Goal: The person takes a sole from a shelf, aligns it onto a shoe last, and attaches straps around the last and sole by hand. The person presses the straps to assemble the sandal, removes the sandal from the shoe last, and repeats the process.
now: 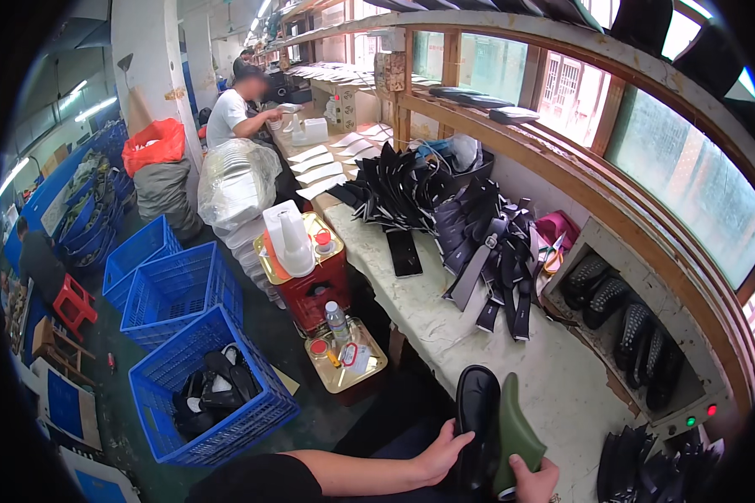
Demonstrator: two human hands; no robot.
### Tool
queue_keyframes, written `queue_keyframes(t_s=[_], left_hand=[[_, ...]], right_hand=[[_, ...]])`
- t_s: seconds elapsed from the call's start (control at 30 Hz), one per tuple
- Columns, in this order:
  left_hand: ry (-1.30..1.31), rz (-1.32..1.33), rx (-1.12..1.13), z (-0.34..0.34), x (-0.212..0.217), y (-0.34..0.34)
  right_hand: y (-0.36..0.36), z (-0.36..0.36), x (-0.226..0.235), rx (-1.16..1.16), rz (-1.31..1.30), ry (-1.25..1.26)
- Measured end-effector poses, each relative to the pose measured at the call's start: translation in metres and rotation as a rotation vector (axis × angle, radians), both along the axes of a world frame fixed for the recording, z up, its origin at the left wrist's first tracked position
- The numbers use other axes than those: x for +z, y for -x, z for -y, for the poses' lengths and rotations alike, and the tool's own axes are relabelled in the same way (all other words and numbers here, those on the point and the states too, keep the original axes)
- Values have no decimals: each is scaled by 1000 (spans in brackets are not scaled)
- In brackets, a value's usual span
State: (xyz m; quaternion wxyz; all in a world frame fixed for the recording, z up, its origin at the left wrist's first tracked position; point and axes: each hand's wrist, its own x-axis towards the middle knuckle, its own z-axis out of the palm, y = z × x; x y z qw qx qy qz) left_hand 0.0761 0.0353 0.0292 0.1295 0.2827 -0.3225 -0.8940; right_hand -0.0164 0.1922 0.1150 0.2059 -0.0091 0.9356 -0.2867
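At the near edge of the workbench, my left hand (443,454) holds a long black shoe sole (476,402) upright, its thumb across the sole's near side. My right hand (535,479) is wrapped round the lower part of a green shoe last (516,423). Sole and last stand side by side; whether they touch I cannot tell. Beyond them on the bench lie a bundle of black strap-like pieces (499,260) and a pile of black curved pieces (398,189). More black pieces (625,461) lie to the right of my right hand.
Right of the bench, a metal heater box (692,419) holds several black shoe uppers (637,335). Wooden shelves (562,180) run above. At left are blue crates (210,453), one with black shoes, and metal tins (344,381) with bottles. A co-worker (231,117) works farther along the bench.
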Motion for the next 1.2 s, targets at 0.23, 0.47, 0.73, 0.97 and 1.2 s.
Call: queue_keyframes(t_s=[0.23, 0.47, 0.73, 0.97, 1.2], left_hand=[[-344, -74, 79, 6, 12, 0], [-532, -376, -17, 30, 16, -20], [-404, -322, -50, 34, 19, -24], [-324, -268, -73, 45, 31, -22], [-483, -249, -213, 44, 25, -35]], right_hand=[[-76, 52, 29, 366, -658, 180], [-85, 11, 14, 647, -644, 440], [-90, -21, -16, 813, -149, 485], [-76, -2, -9, 318, -540, 587], [-84, -29, -46, 626, -359, 507]])
